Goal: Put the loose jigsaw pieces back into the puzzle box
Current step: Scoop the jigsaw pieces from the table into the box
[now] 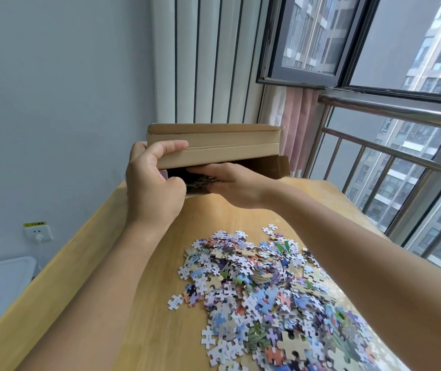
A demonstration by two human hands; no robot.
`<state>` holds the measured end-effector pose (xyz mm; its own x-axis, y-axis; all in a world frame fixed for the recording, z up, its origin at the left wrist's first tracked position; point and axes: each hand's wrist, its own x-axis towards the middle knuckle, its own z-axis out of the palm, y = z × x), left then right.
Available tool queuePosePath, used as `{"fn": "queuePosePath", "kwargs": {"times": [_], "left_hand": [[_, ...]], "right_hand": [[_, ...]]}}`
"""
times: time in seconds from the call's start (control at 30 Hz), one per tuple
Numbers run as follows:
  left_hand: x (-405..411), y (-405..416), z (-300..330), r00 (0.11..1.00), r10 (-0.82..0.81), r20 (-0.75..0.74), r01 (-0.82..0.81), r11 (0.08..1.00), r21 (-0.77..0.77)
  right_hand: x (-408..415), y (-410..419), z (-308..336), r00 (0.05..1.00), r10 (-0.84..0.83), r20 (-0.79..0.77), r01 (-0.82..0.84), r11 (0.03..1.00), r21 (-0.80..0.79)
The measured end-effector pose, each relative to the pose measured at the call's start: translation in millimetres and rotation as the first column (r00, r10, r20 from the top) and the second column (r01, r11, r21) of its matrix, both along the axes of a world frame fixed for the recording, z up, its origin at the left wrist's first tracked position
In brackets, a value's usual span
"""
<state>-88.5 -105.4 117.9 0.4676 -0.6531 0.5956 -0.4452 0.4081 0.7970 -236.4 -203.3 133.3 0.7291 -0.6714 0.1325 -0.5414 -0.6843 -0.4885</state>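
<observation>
Left hand (152, 183): grip wraps the left end of the puzzle box (214, 145), thumb over the lid flap, fingers curled at the lower edge. Box is held up off the surface (144, 303), mouth facing the person, lid propped ajar.

Right hand (230, 183): fingers extended and reaching into the box opening, fingertips at the dark gap. A small batch of pieces (200, 182) shows just under and left of the fingers, inside the mouth. Fingers look straight, pushing or releasing more than clenching; exact contact with the pieces is hard to tell.

Loose jigsaw pieces (267, 290): large heap on the surface, at about 5 o'clock from the box and well apart from it. One stray piece (175, 302) lies at the heap's 9 o'clock edge, a couple more at its 12 o'clock edge.

Progress, judged: early to middle. Some pieces are in the box, but the bulk of the heap is not yet collected. Many more handfuls needed.

Surroundings: window railing (390, 145) at 3 o'clock, wall socket (38, 232) at 9 o'clock.
</observation>
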Motion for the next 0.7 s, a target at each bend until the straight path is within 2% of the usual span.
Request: {"fn": "queuePosePath", "kwargs": {"times": [0.1,0.17,0.23,0.27,0.33,0.43,0.5,0.7], "left_hand": [[5.7,0.1,1.5,1.0,-0.001,-0.007,0.001,1.0,-0.01],[10.0,-0.2,2.4,1.0,0.007,-0.013,-0.007,1.0,-0.019],[12.5,-1.5,3.3,1.0,0.003,-0.003,-0.003,1.0,-0.011],[13.5,-2.4,3.7,1.0,-0.005,0.009,0.005,1.0,-0.004],[14.1,-1.9,7.2,0.999,-0.033,0.044,0.034,0.999,-0.033],[19.6,1.7,11.7,0.981,0.001,0.196,0.036,0.982,-0.185],[29.4,-3.6,7.5,0.978,0.023,0.206,0.022,0.977,-0.211],[51.1,-14.2,-5.2,0.974,0.047,0.223,-0.029,0.996,-0.086]], "right_hand": [[-17.0,4.9,5.0,0.999,-0.041,-0.007,0.039,0.983,-0.18],[-37.7,6.7,5.5,0.993,-0.065,-0.1,0.036,0.962,-0.271],[-53.6,3.3,0.4,0.956,-0.162,-0.244,0.04,0.898,-0.438],[-57.9,-0.8,-4.6,0.943,-0.221,-0.248,0.062,0.851,-0.522],[-62.8,-3.6,-6.2,0.953,-0.278,-0.119,0.127,0.727,-0.675],[-61.8,1.9,7.4,0.961,-0.21,0.179,0.268,0.551,-0.79],[-56.9,6.4,18.3,0.968,-0.189,0.167,0.247,0.58,-0.776],[-54.6,1.0,3.4,0.986,-0.165,0.01,0.116,0.644,-0.756]]}}
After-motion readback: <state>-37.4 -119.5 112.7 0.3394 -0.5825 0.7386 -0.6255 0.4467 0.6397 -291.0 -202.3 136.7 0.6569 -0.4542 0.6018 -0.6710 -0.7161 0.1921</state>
